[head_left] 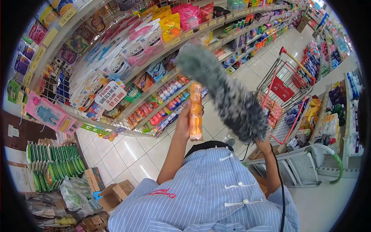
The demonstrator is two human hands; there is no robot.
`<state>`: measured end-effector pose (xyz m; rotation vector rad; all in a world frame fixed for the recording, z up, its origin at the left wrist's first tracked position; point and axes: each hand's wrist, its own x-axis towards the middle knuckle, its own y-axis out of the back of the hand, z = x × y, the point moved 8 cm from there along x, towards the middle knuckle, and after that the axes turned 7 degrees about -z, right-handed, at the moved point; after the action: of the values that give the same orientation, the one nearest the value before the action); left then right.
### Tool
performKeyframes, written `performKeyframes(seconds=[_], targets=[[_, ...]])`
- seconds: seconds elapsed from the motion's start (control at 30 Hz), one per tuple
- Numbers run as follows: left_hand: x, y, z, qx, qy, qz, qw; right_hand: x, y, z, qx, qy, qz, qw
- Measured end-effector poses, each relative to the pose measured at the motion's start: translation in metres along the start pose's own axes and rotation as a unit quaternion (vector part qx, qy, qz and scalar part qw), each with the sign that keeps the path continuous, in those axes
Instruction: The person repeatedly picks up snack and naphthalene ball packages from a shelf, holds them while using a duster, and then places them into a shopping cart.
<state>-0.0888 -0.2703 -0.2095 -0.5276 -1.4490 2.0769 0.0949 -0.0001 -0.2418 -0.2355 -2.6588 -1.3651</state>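
My left hand (184, 120) is wrapped round a tube-shaped clear pack of orange balls (196, 116), held upright in front of my chest. The fingers are partly behind the pack. Low on the right, my right hand (264, 146) grips the end of a fluffy grey duster (232, 92); its handle is hidden by the fibres and the hand. The duster slants up to the left, its pale tip near the shelf edge and just above the orange pack. Similar tube packs in several colours (158, 112) fill the lower shelf rows beside my left hand.
A curved shelf rack holds white KAORI bags (119, 65) and a promo price sign (110, 96). A shopping cart (284, 87) with pink-orange packs stands at right. A grey folding step stool (297, 170) is by my right arm. Cardboard boxes (116, 193) and green packets (58, 164) lie lower left.
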Motion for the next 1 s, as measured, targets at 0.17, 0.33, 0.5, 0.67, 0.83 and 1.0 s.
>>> performKeyframes(seconds=[0.17, 0.33, 0.5, 0.67, 0.83, 1.0], targets=[[-0.005, 0.024, -0.002, -0.215, 0.071, -0.014, 0.974, 0.001, -0.017, -0.031, -0.051, 0.085, -0.113, 0.989], [-0.023, 0.015, -0.006, -0.163, 0.005, -0.069, 0.984, 0.057, 0.007, -0.056, 0.1, -0.044, -0.099, 0.989], [-0.033, 0.011, 0.009, -0.066, -0.053, 0.095, 0.992, 0.049, -0.003, -0.059, 0.006, 0.109, -0.078, 0.991], [-0.044, 0.023, 0.011, -0.096, -0.009, 0.019, 0.995, 0.047, -0.014, -0.09, 0.018, 0.139, -0.173, 0.975], [-0.046, 0.022, 0.02, -0.098, -0.078, -0.009, 0.992, 0.065, -0.018, -0.045, 0.112, 0.016, -0.034, 0.993], [-0.055, 0.077, 0.027, -0.088, -0.07, 0.028, 0.993, 0.051, -0.018, -0.074, -0.001, 0.163, -0.039, 0.986]])
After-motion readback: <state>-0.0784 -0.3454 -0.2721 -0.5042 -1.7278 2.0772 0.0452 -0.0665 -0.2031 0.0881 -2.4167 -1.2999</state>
